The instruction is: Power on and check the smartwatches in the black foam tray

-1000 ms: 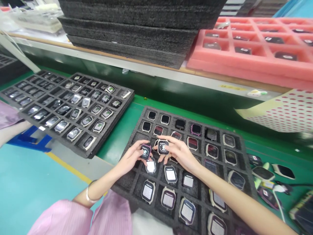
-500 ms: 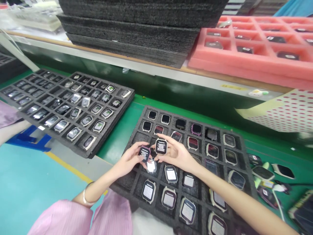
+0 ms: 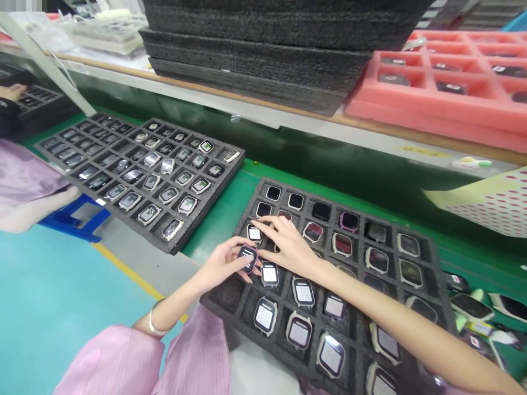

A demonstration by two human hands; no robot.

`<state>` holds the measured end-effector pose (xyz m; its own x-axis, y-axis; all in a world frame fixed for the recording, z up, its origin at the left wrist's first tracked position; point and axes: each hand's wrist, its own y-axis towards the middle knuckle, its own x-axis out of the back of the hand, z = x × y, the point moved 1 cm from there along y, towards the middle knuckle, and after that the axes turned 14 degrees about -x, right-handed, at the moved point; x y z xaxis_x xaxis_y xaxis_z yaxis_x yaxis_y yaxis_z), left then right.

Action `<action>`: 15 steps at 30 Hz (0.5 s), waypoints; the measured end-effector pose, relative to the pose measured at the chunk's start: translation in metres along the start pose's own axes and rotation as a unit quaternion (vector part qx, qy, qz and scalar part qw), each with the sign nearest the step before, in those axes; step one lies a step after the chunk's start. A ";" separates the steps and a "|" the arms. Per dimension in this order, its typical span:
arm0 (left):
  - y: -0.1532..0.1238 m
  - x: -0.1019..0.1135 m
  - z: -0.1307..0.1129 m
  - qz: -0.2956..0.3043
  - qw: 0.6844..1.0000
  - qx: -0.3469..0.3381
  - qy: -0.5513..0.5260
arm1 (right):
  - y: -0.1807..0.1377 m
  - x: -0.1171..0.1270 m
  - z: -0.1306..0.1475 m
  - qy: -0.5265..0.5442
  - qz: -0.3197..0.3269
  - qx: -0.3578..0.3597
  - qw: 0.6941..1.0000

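Observation:
My left hand (image 3: 228, 260) holds a purple-framed smartwatch case (image 3: 248, 258) without a strap, its thumb lying on the dark screen with white text. Stretched over the black foam tray (image 3: 218, 315), my right hand (image 3: 290, 244) has its fingers apart. Its fingertips are at a light-framed smartwatch (image 3: 254, 233) with a lit white screen, which sits in a compartment at the tray's left side. Just below the hands another watch (image 3: 270, 274) shows a white screen. Several more watches fill other compartments, some lit and some dark; my right forearm hides part of the tray.
A second foam tray (image 3: 181, 241) of watches lies to the left. Black foam sheets (image 3: 247, 60) and a pink foam tray (image 3: 411, 118) sit on the shelf above. Loose watches (image 3: 471, 307) and cables lie at the right. At far left are another person's hand (image 3: 14, 92) and a pink sleeve (image 3: 28, 170).
My right hand has lowered the light-framed watch into a left-side compartment, and its fingers have spread from it. The purple watch stays in my left hand. The view has shifted left.

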<state>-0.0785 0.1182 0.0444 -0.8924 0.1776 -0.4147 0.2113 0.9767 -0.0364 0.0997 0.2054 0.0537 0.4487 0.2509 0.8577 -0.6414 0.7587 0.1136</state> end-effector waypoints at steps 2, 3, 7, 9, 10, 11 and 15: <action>0.000 0.001 -0.001 -0.001 1.000 0.003 0.001 | -0.011 0.012 -0.003 0.014 -0.019 -0.011 1.000; 0.000 0.001 -0.001 -0.003 1.000 0.004 0.002 | -0.017 0.019 -0.006 0.024 -0.028 -0.022 0.999; -0.001 0.003 -0.002 0.001 1.000 0.004 0.003 | -0.046 0.042 -0.024 0.035 -0.042 -0.081 0.995; -0.002 0.003 -0.002 0.009 1.000 0.003 0.009 | -0.061 0.049 -0.034 0.012 -0.029 -0.103 0.994; -0.003 0.004 -0.001 0.013 1.000 0.001 0.014 | -0.069 0.050 -0.037 -0.009 -0.018 -0.108 0.994; -0.004 0.004 -0.001 0.017 1.000 -0.003 0.024 | -0.076 0.051 -0.040 -0.036 -0.008 -0.109 0.993; -0.008 0.007 0.003 0.050 0.994 -0.029 0.095 | -0.095 0.044 -0.041 -0.146 -0.005 -0.102 0.984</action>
<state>-0.0851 0.1109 0.0388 -0.9283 0.2889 -0.2340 0.2848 0.9572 0.0518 0.2059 0.1692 0.0595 0.2377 0.0824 0.9678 -0.4866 0.8724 0.0452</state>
